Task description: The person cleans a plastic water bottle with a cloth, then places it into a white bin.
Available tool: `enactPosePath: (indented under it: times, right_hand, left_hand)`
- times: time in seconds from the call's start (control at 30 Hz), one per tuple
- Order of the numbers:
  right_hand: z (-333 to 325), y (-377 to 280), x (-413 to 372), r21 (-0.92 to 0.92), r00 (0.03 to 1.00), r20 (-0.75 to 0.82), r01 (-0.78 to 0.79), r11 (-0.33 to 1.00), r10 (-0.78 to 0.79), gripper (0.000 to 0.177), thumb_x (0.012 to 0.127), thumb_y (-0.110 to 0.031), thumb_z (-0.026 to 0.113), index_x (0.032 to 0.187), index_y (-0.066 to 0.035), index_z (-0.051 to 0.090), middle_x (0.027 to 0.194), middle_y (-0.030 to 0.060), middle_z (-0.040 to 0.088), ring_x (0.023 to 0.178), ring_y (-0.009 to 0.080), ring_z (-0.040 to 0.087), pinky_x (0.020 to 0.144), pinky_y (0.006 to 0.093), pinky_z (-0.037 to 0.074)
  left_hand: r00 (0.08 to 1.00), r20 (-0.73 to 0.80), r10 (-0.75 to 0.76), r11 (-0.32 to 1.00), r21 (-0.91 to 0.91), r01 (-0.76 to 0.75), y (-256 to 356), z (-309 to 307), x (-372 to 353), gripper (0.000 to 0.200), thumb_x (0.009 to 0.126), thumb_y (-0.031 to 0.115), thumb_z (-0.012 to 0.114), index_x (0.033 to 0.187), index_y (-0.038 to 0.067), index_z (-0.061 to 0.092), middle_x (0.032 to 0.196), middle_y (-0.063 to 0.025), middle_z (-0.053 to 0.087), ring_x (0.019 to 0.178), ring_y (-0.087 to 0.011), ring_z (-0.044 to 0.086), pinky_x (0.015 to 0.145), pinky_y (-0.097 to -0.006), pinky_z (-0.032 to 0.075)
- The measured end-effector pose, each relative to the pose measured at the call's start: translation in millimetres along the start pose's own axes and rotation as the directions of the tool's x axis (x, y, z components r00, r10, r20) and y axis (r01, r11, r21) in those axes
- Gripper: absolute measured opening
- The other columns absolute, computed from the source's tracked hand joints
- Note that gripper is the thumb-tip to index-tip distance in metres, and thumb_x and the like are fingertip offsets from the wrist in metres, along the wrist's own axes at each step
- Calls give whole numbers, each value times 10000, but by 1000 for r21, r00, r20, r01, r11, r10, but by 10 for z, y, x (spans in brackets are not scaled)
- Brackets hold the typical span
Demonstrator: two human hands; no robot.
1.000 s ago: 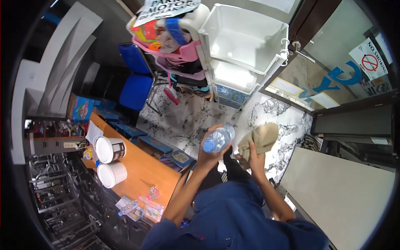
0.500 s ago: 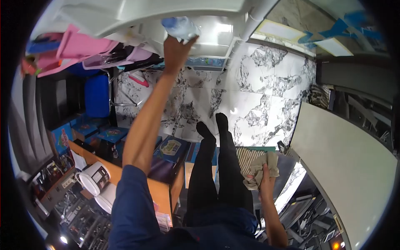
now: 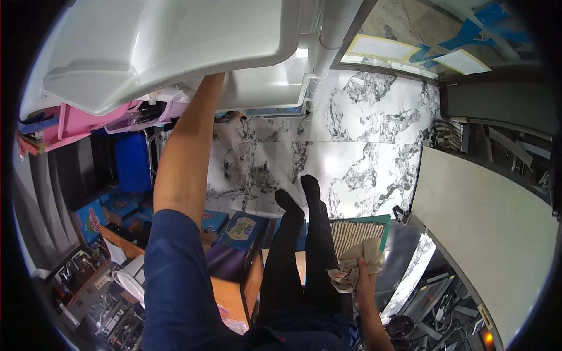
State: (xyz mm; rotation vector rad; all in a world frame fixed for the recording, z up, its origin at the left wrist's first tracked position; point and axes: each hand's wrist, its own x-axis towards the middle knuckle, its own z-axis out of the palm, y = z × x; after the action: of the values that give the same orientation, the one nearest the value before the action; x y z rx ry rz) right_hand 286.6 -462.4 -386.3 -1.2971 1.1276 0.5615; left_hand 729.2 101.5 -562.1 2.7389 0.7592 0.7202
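Observation:
My left forearm (image 3: 190, 140) reaches up and forward, and its hand is hidden behind the edge of a large white plastic bin (image 3: 175, 35). A second white tray or bin (image 3: 266, 85) shows just below and to the right of it. Low on the right, my right hand (image 3: 364, 284) grips a crumpled beige cloth (image 3: 357, 263), fingers closed round it. The cloth hangs in front of a striped mat (image 3: 354, 231) with a green edge.
Pink baskets (image 3: 88, 123) stand at the upper left, near a blue chair (image 3: 132, 162). Boxes (image 3: 241, 229) and an orange desk (image 3: 228, 295) are at the lower left. A pale panel (image 3: 480, 234) fills the right side. Marbled tiles (image 3: 351, 152) cover the floor.
My left hand, earlier holding a clear bottle-like item with a blue top, has gone out of sight behind the white bin, which now fills more of the view. My right hand and cloth are slightly lower.

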Motion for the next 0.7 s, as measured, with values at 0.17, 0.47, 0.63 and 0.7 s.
enactPosePath:
  times: [0.17, 0.47, 0.63, 0.7]
  right_hand:
    - [-30, 23, 11, -13, 997, 80, -4, 1000, 5, 594, 1089, -293, 640, 1553, 5, 420, 1418, 129, 581, 1257, 226, 608, 1048, 368, 501]
    - [229, -466, -593, -105, 956, 289, -24, 994, 54, 425, 1090, -270, 607, 1388, 25, 536, 1203, 143, 685, 987, 238, 744, 817, 373, 633]
    - [430, -583, -788, -222, 898, 436, 46, 974, 57, 370, 1052, -198, 576, 1339, 33, 544, 1161, 152, 683, 943, 247, 751, 758, 400, 651]
    - [547, -577, -792, -282, 863, 505, 141, 949, 22, 370, 1023, -176, 550, 1340, 15, 541, 1110, 149, 683, 952, 277, 751, 718, 413, 672]
  left_hand:
    - [992, 99, -75, 997, 26, 73, 81, -117, 46, 575, 822, 325, 872, 1298, 50, 704, 1308, -221, 701, 1266, -425, 627, 1087, -497, 488]
    - [931, 190, -311, 678, -642, 358, 1024, -1851, -1300, 700, 946, 177, 801, 1503, -55, 446, 1360, -246, 643, 1192, -308, 691, 933, -384, 580]
    - [870, 426, -249, 595, -641, 484, 1218, -3715, -2853, 453, 978, 200, 742, 1344, -14, 582, 1074, -173, 729, 937, -285, 734, 840, -391, 563]
    - [772, 564, -295, 594, -524, 610, 1173, -4475, -3506, 315, 1011, 160, 715, 1262, 3, 608, 966, -111, 708, 793, -143, 709, 732, -290, 546]
